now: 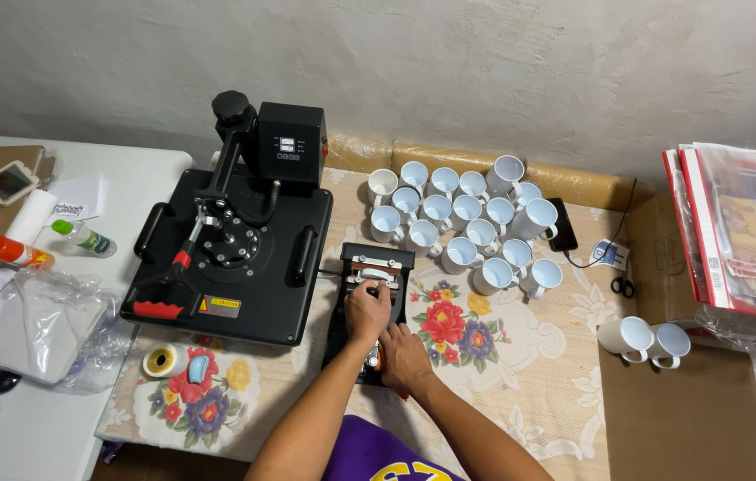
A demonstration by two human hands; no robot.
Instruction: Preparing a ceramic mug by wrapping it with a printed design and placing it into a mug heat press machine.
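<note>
Step now: the person works at the small mug press [367, 307], a black machine on the flowered tablecloth [520, 356].
Left hand [367, 310]: it rests on top of the press, its fingers curled together over the silver handle bar [376, 276].
Right hand [404, 354]: it lies on the near end of the press, just below the left hand. I cannot tell if its fingers grip anything.
Where the press is: right under both hands, beside the big flat heat press [231, 258], which sits to the left of the fingers.
Next move, my guess: it needs a firm hold on the handle and a steady push or pull, with the other hand keeping the press from sliding.
Mugs: a bunch of white mugs [462, 223] stands up and to the right of the fingers, close together. They all look empty inside.
Two more mugs [645, 338]: they stand far right of the fingers on brown cardboard [690, 410], touching each other, and look empty too.
Inside the press: I cannot tell if a mug is in it, for the hands cover it.
Other things: a tape roll [162, 360] lies far left of the fingers, and scissors [623, 286] far right.
</note>
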